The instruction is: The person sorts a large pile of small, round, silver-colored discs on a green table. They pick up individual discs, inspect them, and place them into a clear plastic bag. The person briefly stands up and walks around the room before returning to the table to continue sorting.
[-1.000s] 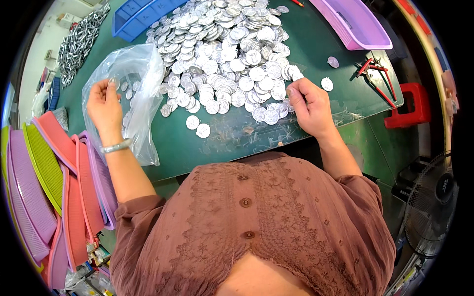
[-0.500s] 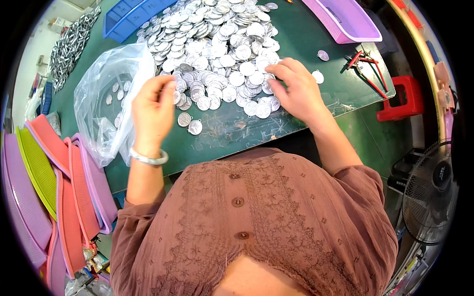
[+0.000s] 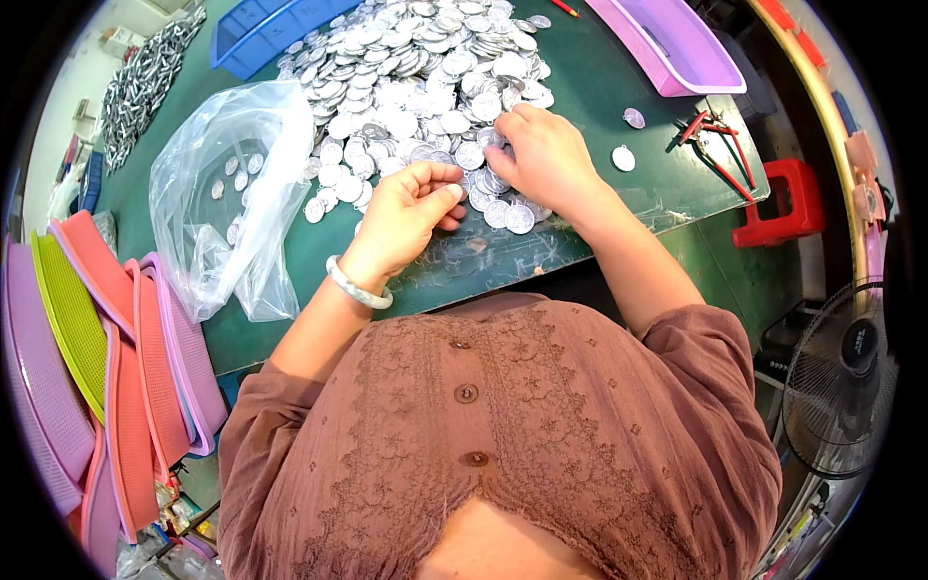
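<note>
A heap of round silver medals (image 3: 396,77), each with a small loop, spreads over the green table (image 3: 406,275). My left hand (image 3: 406,215), a pale bangle on its wrist, is at the heap's near edge. Its thumb is pressed to the curled fingers; what they hold, if anything, is hidden. Over the right part of the heap, my right hand (image 3: 551,159) touches medals with thumb and fingertips apart. Left of the heap lies a clear plastic bag (image 3: 193,184) with several medals showing through it.
Behind the bag stands a blue bin (image 3: 256,48). A purple basket (image 3: 667,68), red-handled pliers (image 3: 717,145) and two loose medals lie to the right. Stacked coloured baskets (image 3: 135,387) crowd the left edge. Beyond the table's right edge are a red stool (image 3: 797,208) and a fan (image 3: 841,377).
My left hand has moved right from beside the bag to the heap's near edge. My right hand has shifted slightly left over the medals.
</note>
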`<state>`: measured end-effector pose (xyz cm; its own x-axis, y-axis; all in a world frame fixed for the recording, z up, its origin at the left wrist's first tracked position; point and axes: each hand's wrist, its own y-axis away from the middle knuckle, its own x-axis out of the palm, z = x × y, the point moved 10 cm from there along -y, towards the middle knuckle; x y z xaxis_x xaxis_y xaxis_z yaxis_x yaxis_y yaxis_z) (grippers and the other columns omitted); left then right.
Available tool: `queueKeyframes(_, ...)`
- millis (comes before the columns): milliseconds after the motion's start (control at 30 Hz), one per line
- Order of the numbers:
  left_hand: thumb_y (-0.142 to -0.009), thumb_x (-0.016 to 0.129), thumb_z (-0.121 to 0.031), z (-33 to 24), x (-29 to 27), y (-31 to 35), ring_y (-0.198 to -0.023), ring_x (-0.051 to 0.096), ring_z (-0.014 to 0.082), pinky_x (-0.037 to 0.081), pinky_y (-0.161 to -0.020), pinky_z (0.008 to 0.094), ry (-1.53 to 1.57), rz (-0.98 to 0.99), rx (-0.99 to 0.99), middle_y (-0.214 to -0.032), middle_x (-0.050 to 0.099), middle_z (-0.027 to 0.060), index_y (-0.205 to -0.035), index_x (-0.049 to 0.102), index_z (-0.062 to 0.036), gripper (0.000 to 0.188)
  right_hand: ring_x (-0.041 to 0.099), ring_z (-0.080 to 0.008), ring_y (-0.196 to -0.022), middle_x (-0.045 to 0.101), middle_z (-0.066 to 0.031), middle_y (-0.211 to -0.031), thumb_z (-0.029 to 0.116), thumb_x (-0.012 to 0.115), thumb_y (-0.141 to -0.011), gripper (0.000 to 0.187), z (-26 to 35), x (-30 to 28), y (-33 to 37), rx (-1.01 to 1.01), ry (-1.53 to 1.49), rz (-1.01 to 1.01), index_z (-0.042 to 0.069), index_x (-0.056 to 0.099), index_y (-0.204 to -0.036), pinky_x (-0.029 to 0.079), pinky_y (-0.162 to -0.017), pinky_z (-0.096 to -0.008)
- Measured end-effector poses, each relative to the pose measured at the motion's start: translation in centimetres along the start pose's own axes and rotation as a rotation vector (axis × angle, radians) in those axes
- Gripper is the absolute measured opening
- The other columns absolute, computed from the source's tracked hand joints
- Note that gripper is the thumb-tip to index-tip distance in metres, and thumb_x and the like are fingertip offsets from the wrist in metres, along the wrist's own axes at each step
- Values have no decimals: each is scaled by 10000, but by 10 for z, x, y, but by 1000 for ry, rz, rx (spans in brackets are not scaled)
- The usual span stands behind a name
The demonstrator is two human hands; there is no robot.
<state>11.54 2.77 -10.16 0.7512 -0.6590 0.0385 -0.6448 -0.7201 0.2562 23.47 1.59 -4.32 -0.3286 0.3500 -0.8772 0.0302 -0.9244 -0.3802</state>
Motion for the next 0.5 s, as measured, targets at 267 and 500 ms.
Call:
queueKeyframes(267,-875,428,-96,-7,16,-10,-977,524,190,419,-879,315,530,61,68,-1054,529,133,-1164,425,45,321,564,-268,-650,567,-128,-715,121,554,-746,125,1,-9,9,151,-594,-81,1,589,-752,441,-569,-329)
queueKeyframes(500,-892,383,-138,2,9,-13,-965,523,195,414,-888,321,772,132,7,-1045,535,142,-1143,427,74,332,576,-243,-662,579,-126,-742,102,565,-767,133,18,-2,8,15,-804,73,-5,603,-835,453,-604,-298)
